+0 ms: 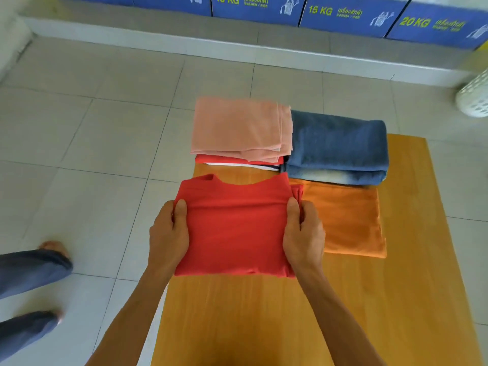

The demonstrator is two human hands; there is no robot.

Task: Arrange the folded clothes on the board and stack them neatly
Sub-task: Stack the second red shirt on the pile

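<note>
A folded red shirt (235, 228) lies over the left part of the wooden board (264, 320). My left hand (169, 236) grips its left edge and my right hand (303, 233) grips its right edge, thumbs on top. Beyond it a folded pink garment (237, 128) tops a small pile with red and white layers (237, 161) showing beneath. Folded blue jeans (338, 149) rest to the right of that pile. A folded orange garment (348, 220) lies flat beside the red shirt, partly under the jeans.
Grey tiled floor (92, 128) surrounds the board. Another person's legs in blue trousers (29, 291) stand at the lower left. A white perforated basket (475, 96) sits at the right edge. Blue washing machines with weight labels (343, 11) line the far wall.
</note>
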